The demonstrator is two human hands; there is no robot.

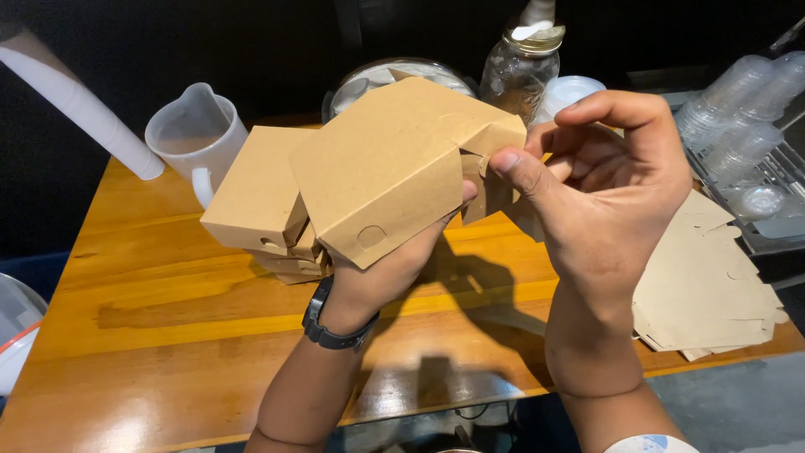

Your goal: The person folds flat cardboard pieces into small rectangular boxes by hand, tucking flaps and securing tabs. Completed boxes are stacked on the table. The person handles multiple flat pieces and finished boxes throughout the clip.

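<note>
Left hand [394,268]: cups kraft box [386,168] from below at frame centre, fingers clamped, steadying it.
Right hand [604,193]: thumb and fingers pinch the box's side flap [495,180].

L fingers [465,195] behind box [381,172], tube [80,105] cropped

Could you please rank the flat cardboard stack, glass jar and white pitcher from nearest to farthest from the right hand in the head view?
From the right hand:
1. Glass jar, just behind, up-left.
2. Flat cardboard stack, table's right edge; nearly tied.
3. White pitcher, far left.
</note>
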